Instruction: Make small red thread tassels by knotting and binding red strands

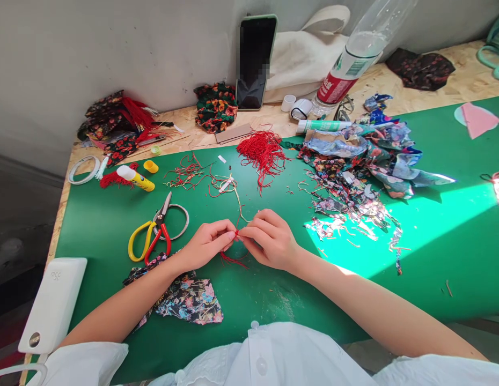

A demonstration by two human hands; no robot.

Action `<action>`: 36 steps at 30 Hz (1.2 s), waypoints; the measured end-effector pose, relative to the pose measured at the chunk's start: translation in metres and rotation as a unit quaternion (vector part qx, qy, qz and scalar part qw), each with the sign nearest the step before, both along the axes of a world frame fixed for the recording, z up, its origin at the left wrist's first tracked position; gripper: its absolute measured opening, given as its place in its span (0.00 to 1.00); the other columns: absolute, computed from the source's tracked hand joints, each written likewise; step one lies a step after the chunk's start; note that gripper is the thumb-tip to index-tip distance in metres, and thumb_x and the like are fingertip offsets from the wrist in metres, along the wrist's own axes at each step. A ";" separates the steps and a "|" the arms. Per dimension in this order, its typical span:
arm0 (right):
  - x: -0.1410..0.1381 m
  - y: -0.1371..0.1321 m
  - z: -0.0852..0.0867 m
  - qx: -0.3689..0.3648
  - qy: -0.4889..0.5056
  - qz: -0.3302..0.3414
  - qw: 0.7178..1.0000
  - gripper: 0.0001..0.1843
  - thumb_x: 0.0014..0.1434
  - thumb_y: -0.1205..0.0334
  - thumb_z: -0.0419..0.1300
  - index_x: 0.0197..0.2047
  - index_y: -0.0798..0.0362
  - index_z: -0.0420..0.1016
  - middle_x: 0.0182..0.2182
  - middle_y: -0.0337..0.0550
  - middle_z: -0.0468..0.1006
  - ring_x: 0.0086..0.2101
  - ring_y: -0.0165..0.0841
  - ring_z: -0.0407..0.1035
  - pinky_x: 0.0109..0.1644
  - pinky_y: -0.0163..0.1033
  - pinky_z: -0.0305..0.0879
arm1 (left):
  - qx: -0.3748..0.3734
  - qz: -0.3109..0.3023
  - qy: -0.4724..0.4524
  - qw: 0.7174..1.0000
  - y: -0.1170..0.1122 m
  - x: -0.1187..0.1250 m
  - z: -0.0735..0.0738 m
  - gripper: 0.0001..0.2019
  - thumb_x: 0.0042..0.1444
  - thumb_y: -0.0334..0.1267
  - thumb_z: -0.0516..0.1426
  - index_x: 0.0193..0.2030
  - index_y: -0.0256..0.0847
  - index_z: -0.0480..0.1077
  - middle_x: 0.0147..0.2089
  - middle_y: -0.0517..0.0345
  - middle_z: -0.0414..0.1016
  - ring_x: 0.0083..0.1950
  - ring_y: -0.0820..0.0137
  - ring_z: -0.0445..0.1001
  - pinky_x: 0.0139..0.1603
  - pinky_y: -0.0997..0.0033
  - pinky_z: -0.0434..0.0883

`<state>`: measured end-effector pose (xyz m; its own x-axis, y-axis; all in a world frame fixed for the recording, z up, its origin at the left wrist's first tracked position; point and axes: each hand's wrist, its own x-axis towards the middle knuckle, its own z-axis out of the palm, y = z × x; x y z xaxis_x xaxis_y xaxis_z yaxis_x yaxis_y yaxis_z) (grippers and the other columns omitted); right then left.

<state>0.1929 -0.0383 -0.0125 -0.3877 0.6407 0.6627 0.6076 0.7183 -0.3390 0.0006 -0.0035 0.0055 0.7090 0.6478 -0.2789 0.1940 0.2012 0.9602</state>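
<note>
At frame centre my left hand [207, 244] and right hand [269, 238] pinch a red thread [233, 259], fingers closed on it above the bench [273, 300].

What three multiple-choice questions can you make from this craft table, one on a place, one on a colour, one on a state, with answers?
1. Where do the scissors lie?
A. left of the hands
B. on the phone
C. under the bottle

2. What colour is the thread between the left hand and right hand?
A. blue
B. red
C. white

3. How is the glue stick lying?
A. upright with cap on
B. on its side with cap off
C. inside a bag

Answers:
1 A: they rest on the green mat beside the left hand.
2 B: red strands show at the fingertips.
3 B: its yellow cap sits apart from it.
</note>
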 end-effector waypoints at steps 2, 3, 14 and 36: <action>0.000 0.000 0.000 0.002 0.001 -0.001 1.000 0.02 0.59 0.69 0.59 0.36 0.53 0.70 0.26 0.39 0.73 0.29 0.30 0.61 0.37 0.39 0.61 | 0.002 -0.002 0.003 1.000 0.000 0.000 -0.001 0.15 0.62 0.48 0.51 0.32 0.37 0.64 0.24 0.64 0.59 0.26 0.77 0.55 0.27 0.75 0.54; 0.000 0.001 0.000 0.003 0.002 0.000 1.000 0.02 0.59 0.69 0.59 0.36 0.53 0.70 0.26 0.39 0.73 0.29 0.30 0.61 0.37 0.39 0.61 | 0.003 -0.003 0.004 1.000 0.000 0.000 -0.001 0.15 0.62 0.48 0.51 0.32 0.37 0.64 0.24 0.64 0.59 0.26 0.77 0.55 0.27 0.75 0.54; -0.001 0.001 0.001 0.007 0.010 0.013 1.000 0.02 0.59 0.68 0.59 0.36 0.53 0.68 0.26 0.40 0.73 0.28 0.30 0.58 0.35 0.39 0.60 | -0.004 -0.016 0.005 1.000 0.001 -0.002 -0.001 0.14 0.62 0.47 0.51 0.32 0.38 0.63 0.26 0.64 0.56 0.28 0.77 0.52 0.28 0.74 0.52; 0.000 0.001 0.005 0.007 -0.124 -0.015 0.992 0.11 0.63 0.56 0.54 0.34 0.55 0.68 0.30 0.43 0.73 0.33 0.34 0.60 0.39 0.41 0.57 | 0.074 -0.074 0.061 0.993 0.003 -0.003 0.003 0.14 0.63 0.43 0.48 0.29 0.38 0.60 0.26 0.66 0.53 0.29 0.76 0.51 0.30 0.74 0.53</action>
<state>0.1928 -0.0373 -0.0076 -0.5217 0.6453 0.5580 0.6918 0.7028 -0.1660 -0.0028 -0.0007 0.0085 0.7657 0.5802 -0.2776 0.3276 0.0196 0.9446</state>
